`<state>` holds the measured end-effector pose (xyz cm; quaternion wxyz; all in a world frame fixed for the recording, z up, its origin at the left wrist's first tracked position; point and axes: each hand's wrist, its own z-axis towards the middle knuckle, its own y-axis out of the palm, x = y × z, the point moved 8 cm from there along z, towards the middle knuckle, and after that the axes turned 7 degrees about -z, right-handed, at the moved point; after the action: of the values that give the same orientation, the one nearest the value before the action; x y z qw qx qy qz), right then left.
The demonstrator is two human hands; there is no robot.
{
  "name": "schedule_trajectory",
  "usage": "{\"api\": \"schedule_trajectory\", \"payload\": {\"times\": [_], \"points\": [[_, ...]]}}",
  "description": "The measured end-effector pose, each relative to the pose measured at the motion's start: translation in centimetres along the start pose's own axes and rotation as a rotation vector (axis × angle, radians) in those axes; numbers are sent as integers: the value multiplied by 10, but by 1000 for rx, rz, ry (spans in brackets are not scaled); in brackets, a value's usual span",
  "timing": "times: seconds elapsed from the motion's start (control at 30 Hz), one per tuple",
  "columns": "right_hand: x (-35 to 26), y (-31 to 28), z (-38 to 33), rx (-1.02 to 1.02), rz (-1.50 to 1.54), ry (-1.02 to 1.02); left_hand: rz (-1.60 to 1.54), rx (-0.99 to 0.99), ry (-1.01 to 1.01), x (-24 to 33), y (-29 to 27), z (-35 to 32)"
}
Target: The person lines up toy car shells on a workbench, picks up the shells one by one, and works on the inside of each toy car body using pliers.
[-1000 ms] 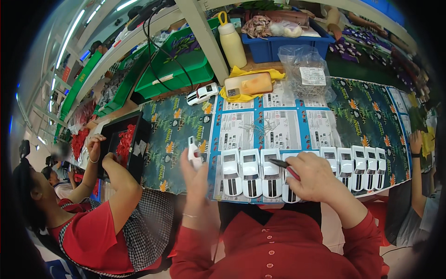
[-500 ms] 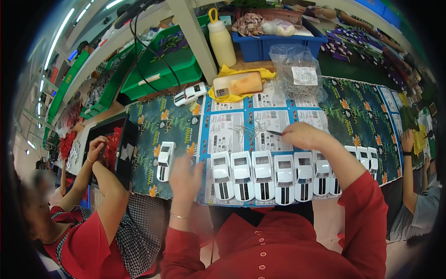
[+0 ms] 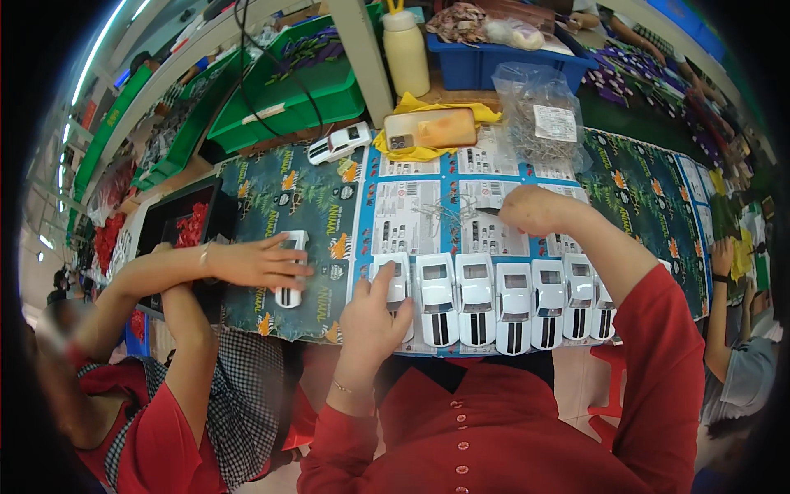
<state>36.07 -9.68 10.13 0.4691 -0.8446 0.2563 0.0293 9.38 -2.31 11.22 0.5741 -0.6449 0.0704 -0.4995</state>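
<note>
- White toy cars (image 3: 485, 300), each with black stripes on the hood, stand in one side-by-side row at the near edge of the worktop (image 3: 650, 177), on printed packaging cards.
- Left hand (image 3: 372, 317): fingers spread and loosely extended, resting on the leftmost car (image 3: 395, 284) of the row; nothing is clasped.
- Right hand (image 3: 531, 210): curled closed beyond the row, over the blue-and-white printed cards (image 3: 411, 216). A thin dark tool tip (image 3: 487, 212) protrudes from it toward the left, next to a small tangle of wire ties (image 3: 440, 216) lying on the cards.
- A co-worker's hand (image 3: 259, 262), reaching in from the left, lies flat on a separate white toy car (image 3: 290, 272), which sits on a dark green printed sheet, apart from the row.
- Another white car (image 3: 337, 144) lies farther back, near a green tray (image 3: 284, 99).
- A phone in an orange case (image 3: 432, 129) rests on a yellow cloth behind the cards; beside it, to the right, a clear plastic bag (image 3: 539, 115).
- A cream squeeze bottle (image 3: 407, 49) stands at the back, with a blue bin (image 3: 527, 58) to its right.
</note>
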Motion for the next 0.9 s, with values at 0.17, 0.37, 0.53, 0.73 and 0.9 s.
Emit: {"api": "schedule_trajectory", "payload": {"times": [0.17, 0.37, 0.53, 0.73, 0.9], "points": [[-31, -7, -28, 309, -61, -76, -1372, 57, -274, -48, -2, -11], [-29, 7, -64, 457, 332, -18, -1650, -30, -83, -17, 33, 9], [-49, 29, -78, 364, 308, -111, -1690, 65, -134, 19, 57, 11], [-56, 50, -73, 431, 556, -174, -1485, 88, 27, 37, 57, 22], [-63, 53, -82, 423, 640, -202, -1579, 82, 47, 38, 58, 29]]}}
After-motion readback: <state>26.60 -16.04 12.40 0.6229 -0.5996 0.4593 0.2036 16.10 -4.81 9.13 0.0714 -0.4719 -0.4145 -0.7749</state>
